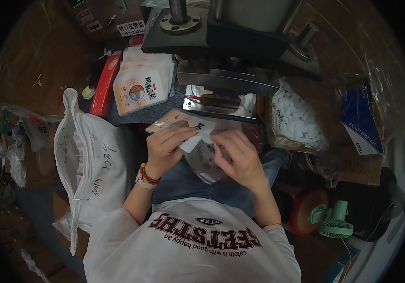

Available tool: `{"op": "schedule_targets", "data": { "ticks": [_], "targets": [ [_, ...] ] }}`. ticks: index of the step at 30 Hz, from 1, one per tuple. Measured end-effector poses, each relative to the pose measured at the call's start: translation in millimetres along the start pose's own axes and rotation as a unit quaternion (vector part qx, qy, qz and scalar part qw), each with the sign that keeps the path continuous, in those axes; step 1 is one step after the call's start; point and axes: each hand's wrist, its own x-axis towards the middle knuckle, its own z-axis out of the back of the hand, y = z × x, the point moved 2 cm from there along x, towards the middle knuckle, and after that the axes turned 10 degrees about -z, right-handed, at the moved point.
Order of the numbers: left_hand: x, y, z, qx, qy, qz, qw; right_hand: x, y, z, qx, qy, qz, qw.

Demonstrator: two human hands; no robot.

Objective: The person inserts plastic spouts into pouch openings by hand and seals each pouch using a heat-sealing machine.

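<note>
My left hand [168,145] is closed on a flat printed pouch [168,121], white and orange with dark lettering and a round picture. Its fingers lie across the front of the pouch, hiding part of the print. Just to the right, my right hand [237,153] is closed in a pinch at the pouch's right side; what lies between the fingertips is too small to make out. Below the hands, a clear plastic bag [204,167] rests on my lap. Beyond them stands a press machine [228,78] with a shiny metal lower block [221,111].
A stack of similar pouches [141,89] lies left of the press, beside a long red box [105,85]. An open white woven sack [101,165] stands at my left. To the right are a bag of small white pieces [296,115], a blue box [360,120] and a green fan [337,221].
</note>
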Motion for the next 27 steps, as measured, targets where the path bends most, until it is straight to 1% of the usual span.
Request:
{"op": "schedule_targets", "data": {
  "ticks": [1,2,3,4,5,6,7,8,9,10,11,12,13,14,16,18,25,27],
  "targets": [
    [0,-1,-2,-0.003,0.001,-0.001,1.0,-1,-4,6,0.064,0.014,-0.015,0.998],
    [0,0,-6,-0.099,0.015,0.036,0.994,-2,-6,9,0.128,0.028,-0.029,0.991],
    [0,-1,-12,-0.194,0.028,0.073,0.978,-4,-9,8,0.126,0.028,-0.031,0.991],
    [-2,-1,-20,-0.196,0.029,0.073,0.977,-7,-16,5,0.145,0.027,-0.111,0.983],
    [-8,3,-37,-0.254,0.068,0.192,0.946,-9,-21,3,0.163,0.024,-0.19,0.968],
    [-14,5,-52,-0.305,0.105,0.308,0.895,-11,-21,5,0.163,0.024,-0.19,0.968],
    [-13,5,-62,-0.304,0.105,0.307,0.896,-14,-24,9,0.169,-0.019,-0.232,0.958],
    [-12,7,-74,-0.397,0.061,0.365,0.84,-17,-27,14,0.175,-0.061,-0.274,0.944],
    [-9,8,-82,-0.484,0.017,0.417,0.769,-18,-26,21,0.174,-0.061,-0.274,0.944],
    [-1,11,-84,-0.495,0.007,0.451,0.743,-19,-24,33,0.161,-0.091,-0.275,0.943],
    [5,17,-87,-0.496,0.007,0.451,0.742,-22,-25,43,0.148,-0.122,-0.276,0.942],
    [11,24,-90,-0.529,-0.013,0.459,0.714,-26,-29,51,0.118,-0.125,-0.265,0.949],
    [17,31,-93,-0.559,-0.033,0.465,0.686,-28,-31,55,0.117,-0.125,-0.265,0.949],
    [22,38,-97,-0.564,-0.042,0.471,0.677,-31,-30,59,0.113,-0.135,-0.262,0.949],
    [30,47,-99,-0.565,-0.04,0.475,0.673,-37,-27,61,0.11,-0.143,-0.258,0.949],
    [32,50,-100,-0.565,-0.036,0.482,0.669,-43,-26,59,0.137,-0.122,-0.294,0.938],
    [34,50,-101,-0.58,-0.043,0.479,0.657,-49,-25,56,0.149,-0.091,-0.291,0.941],
    [34,51,-103,-0.588,-0.041,0.48,0.65,-50,-26,56,0.132,-0.103,-0.285,0.944]
  ]
}}
